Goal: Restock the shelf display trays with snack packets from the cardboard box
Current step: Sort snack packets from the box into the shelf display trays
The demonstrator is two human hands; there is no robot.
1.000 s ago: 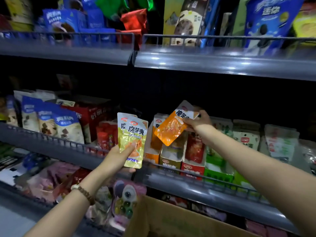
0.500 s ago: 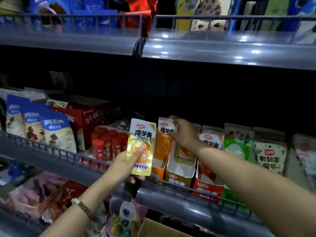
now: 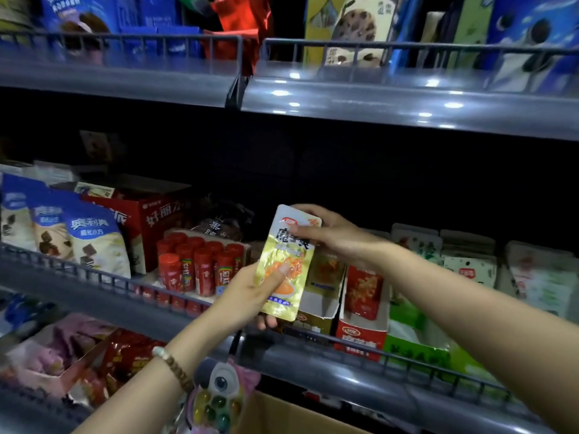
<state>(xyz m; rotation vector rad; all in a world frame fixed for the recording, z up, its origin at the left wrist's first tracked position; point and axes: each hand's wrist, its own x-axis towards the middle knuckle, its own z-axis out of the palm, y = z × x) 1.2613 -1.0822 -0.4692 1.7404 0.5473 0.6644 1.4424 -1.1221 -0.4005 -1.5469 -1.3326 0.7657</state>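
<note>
A yellow snack packet [image 3: 286, 261] stands upright in front of the middle shelf. My left hand [image 3: 250, 292] holds its lower half, thumb across the front. My right hand [image 3: 332, 233] pinches its top edge from the right. Behind the packet are cardboard display trays: a yellow tray [image 3: 316, 311] with an orange-yellow packet in it, a red tray [image 3: 360, 336] with red packets, and a green tray [image 3: 416, 346] further right. The cardboard box [image 3: 282, 415] shows at the bottom, below the shelf.
A wire rail [image 3: 344, 339] edges the middle shelf. Red tubes [image 3: 200, 264], a red carton [image 3: 147, 220] and blue-white bags [image 3: 94, 242] stand to the left. White-green packets [image 3: 470, 264] fill the right. An upper shelf [image 3: 376, 98] hangs overhead; pink bags [image 3: 62, 349] lie below left.
My right hand put the orange packet into a tray, then came across to the top of the yellow packet. My left hand has kept hold of the yellow packet.
</note>
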